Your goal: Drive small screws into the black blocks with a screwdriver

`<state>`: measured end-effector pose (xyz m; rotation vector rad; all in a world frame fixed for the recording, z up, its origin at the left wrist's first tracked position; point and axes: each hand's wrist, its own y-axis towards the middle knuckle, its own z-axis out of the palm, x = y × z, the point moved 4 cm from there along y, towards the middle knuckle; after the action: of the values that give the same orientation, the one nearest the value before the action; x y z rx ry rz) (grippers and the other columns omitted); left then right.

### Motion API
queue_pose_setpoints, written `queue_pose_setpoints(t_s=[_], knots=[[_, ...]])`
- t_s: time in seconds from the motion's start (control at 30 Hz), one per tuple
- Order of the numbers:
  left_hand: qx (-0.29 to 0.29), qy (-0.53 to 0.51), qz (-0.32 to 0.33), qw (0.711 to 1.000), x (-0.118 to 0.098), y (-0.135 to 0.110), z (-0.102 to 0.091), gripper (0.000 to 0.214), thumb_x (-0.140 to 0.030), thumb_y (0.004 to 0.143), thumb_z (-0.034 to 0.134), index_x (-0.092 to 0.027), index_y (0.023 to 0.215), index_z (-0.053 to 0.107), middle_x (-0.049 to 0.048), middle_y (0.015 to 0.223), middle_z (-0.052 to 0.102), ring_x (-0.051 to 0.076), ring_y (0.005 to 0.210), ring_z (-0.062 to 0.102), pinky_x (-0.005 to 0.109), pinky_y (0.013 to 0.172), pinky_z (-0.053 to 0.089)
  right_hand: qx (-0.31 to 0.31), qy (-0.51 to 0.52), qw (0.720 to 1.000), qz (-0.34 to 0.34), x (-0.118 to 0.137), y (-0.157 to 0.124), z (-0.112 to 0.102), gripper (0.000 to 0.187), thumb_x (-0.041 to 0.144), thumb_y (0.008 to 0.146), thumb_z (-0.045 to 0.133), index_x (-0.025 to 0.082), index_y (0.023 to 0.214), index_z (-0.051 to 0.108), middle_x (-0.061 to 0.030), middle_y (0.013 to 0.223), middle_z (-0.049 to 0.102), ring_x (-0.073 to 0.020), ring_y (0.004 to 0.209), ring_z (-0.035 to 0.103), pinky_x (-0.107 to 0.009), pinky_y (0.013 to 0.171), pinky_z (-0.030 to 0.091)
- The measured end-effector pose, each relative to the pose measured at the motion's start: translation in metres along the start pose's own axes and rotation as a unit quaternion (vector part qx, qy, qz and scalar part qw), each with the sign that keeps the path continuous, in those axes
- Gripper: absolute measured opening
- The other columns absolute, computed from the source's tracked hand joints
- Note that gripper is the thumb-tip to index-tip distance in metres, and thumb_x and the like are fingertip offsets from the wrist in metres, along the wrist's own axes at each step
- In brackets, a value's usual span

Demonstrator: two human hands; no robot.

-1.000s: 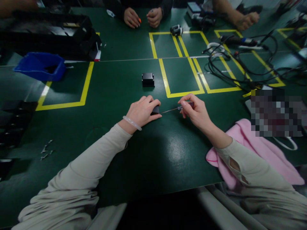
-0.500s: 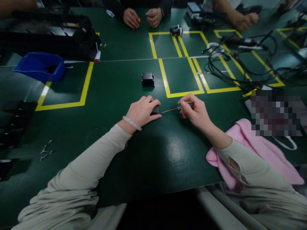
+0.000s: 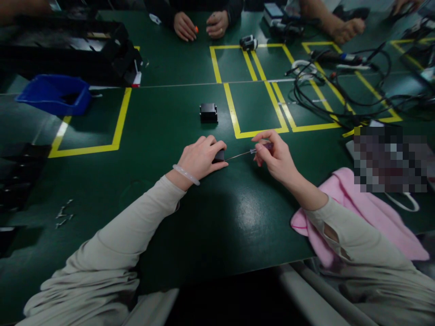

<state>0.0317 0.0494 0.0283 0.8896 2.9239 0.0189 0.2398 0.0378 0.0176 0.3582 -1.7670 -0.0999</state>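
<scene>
My left hand point(image 3: 201, 156) is closed around a small black block point(image 3: 219, 155), pressing it to the green table; most of the block is hidden under the fingers. In my right hand point(image 3: 273, 153) is a screwdriver point(image 3: 252, 151), its handle pinched between thumb and fingers. The thin shaft slants left and its tip meets the block's right side, close to my left thumb. A second black block point(image 3: 208, 113), with small shiny bits at its sides, sits on the table just beyond my hands.
Several loose screws point(image 3: 63, 213) lie at left, near black parts point(image 3: 16, 181). A blue bin point(image 3: 56, 94) and black trays point(image 3: 68, 52) stand farther back. Cables point(image 3: 343, 86) sprawl at right, above a pink cloth point(image 3: 356, 203). Across the table rest another person's hands point(image 3: 200, 26).
The view has shifted very slightly. Both hands keep the same hold, and the screwdriver's tip stays against the block; its handle looks turned a little in my right fingers.
</scene>
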Motion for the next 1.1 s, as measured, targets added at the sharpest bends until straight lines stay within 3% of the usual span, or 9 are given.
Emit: queue_pose_setpoints(t_s=[0.1, 0.3, 0.53, 0.73, 0.93, 1.1], knots=[[-0.001, 0.001, -0.002, 1.000, -0.0003, 0.0000, -0.0001, 0.039, -0.051, 0.090, 0.066, -0.025, 0.118, 0.059, 0.0062, 0.114, 0.059, 0.024, 0.104, 0.056, 0.029, 0.066, 0.044, -0.003, 0.010, 1.000, 0.001, -0.0009, 0.0004, -0.0001, 0.027, 0.049, 0.092, 0.064, 0.025, 0.102, 0.055, 0.0058, 0.068, 0.053, -0.0095, 0.049, 0.053, -0.027, 0.047, 0.043], [-0.002, 0.005, 0.000, 1.000, -0.0004, -0.0003, -0.0004, 0.039, -0.051, 0.090, 0.066, -0.025, 0.118, 0.059, 0.0063, 0.113, 0.060, 0.024, 0.103, 0.057, 0.028, 0.064, 0.042, 0.002, -0.013, 1.000, 0.011, -0.0028, 0.0009, -0.0010, 0.031, 0.051, 0.095, 0.060, 0.022, 0.085, 0.057, 0.0071, 0.053, 0.049, -0.0085, 0.041, 0.047, -0.026, 0.043, 0.035], [-0.001, 0.005, 0.002, 1.000, 0.0001, -0.0003, 0.0000, 0.039, -0.052, 0.090, 0.065, -0.025, 0.118, 0.058, 0.0067, 0.114, 0.060, 0.023, 0.103, 0.057, 0.028, 0.064, 0.042, -0.003, 0.020, 1.000, 0.005, -0.0006, 0.0006, -0.0004, 0.027, 0.049, 0.091, 0.066, 0.025, 0.101, 0.058, 0.0061, 0.065, 0.054, -0.0098, 0.048, 0.053, -0.027, 0.046, 0.042], [0.003, 0.001, -0.002, 1.000, 0.0002, 0.0000, 0.0005, 0.039, -0.052, 0.090, 0.065, -0.025, 0.118, 0.058, 0.0069, 0.115, 0.060, 0.024, 0.103, 0.057, 0.028, 0.065, 0.043, 0.001, -0.011, 1.000, 0.015, -0.0010, 0.0006, -0.0010, 0.031, 0.052, 0.095, 0.059, 0.022, 0.086, 0.059, 0.0062, 0.055, 0.052, -0.0085, 0.042, 0.048, -0.025, 0.042, 0.035], [-0.001, 0.006, 0.001, 1.000, 0.0003, -0.0007, 0.0004, 0.040, -0.052, 0.091, 0.065, -0.025, 0.119, 0.058, 0.0068, 0.114, 0.059, 0.024, 0.104, 0.056, 0.029, 0.064, 0.043, 0.003, 0.018, 1.000, -0.001, 0.0004, 0.0001, -0.0004, 0.027, 0.049, 0.092, 0.065, 0.024, 0.101, 0.058, 0.0066, 0.065, 0.053, -0.0091, 0.049, 0.053, -0.026, 0.048, 0.043], [-0.006, 0.007, 0.004, 1.000, 0.0001, -0.0007, 0.0004, 0.039, -0.053, 0.090, 0.065, -0.025, 0.117, 0.059, 0.0063, 0.113, 0.059, 0.023, 0.103, 0.057, 0.029, 0.063, 0.042, 0.004, -0.005, 1.000, 0.006, -0.0013, 0.0005, -0.0005, 0.029, 0.050, 0.094, 0.062, 0.022, 0.087, 0.058, 0.0073, 0.054, 0.050, -0.0082, 0.042, 0.048, -0.025, 0.044, 0.037]])
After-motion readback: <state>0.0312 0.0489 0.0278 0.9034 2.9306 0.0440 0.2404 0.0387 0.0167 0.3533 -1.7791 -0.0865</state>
